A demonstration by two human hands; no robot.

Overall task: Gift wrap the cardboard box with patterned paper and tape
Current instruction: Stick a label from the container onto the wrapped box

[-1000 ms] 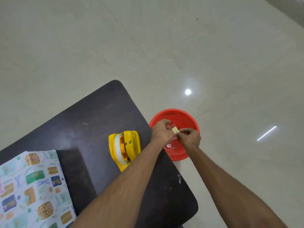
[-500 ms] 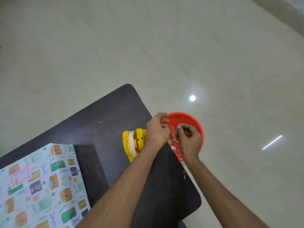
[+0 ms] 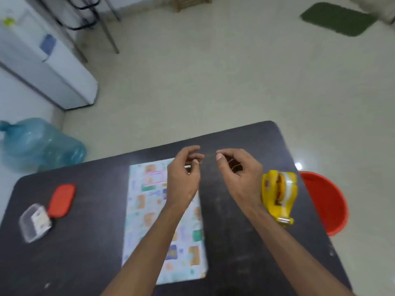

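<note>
The box wrapped in patterned paper (image 3: 149, 210) lies flat in the middle of the dark table (image 3: 85, 253). My left hand (image 3: 183, 178) hovers over the box's far right corner with thumb and fingertips pinched. My right hand (image 3: 239, 174) is level with it, a short gap to the right, pinched the same way. A faint strip of clear tape (image 3: 210, 155) appears stretched between the two pinches, though the blur makes it hard to see. The yellow tape dispenser (image 3: 280, 195) stands on the table just right of my right wrist.
A red bin (image 3: 327, 206) sits on the floor past the table's right edge. At the table's left are a red lid (image 3: 62, 199) and a clear plastic container (image 3: 34, 223). A blue water jug (image 3: 40, 144) and a white appliance (image 3: 42, 67) stand at the left.
Both hands have left the red bin and moved left over the table to the wrapped box. The view has swung left, so the whole box and table now show.
</note>
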